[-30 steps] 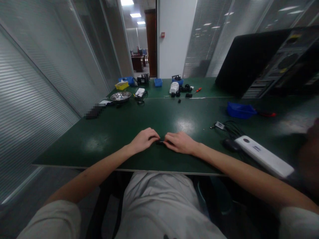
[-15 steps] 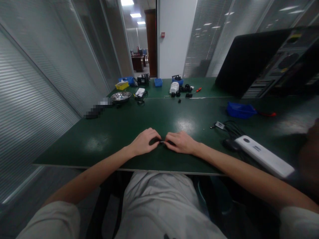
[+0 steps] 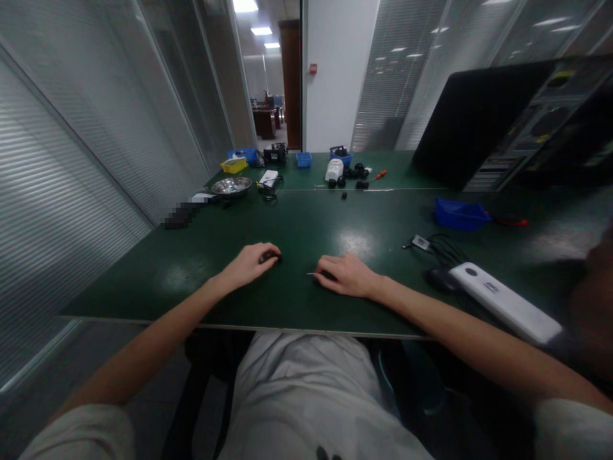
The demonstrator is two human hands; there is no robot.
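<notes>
My left hand [image 3: 249, 263] hovers over or rests on the green table, left of centre, its thumb and fingers curled together. A small black piece [image 3: 280, 258] shows at its fingertips; its kind is too small to make out. My right hand [image 3: 345, 275] lies on the table to the right, thumb and forefinger pinched. From that pinch a thin silvery metal pin [image 3: 310, 274] sticks out to the left. The rest of the pin is hidden by the fingers. A gap of bare tabletop separates the two hands.
Right of my right arm are a white power strip [image 3: 507, 303], dark cables [image 3: 445, 246] and a blue tray [image 3: 460, 214]. A computer case [image 3: 498, 124] stands behind. Toward the back are a metal bowl [image 3: 232, 186], a red screwdriver [image 3: 380, 174] and small black parts [image 3: 357, 171].
My left hand has moved left and slightly away from me, off the metal pin, with the small black piece at its fingertips. My right hand stays in place, holding the pin.
</notes>
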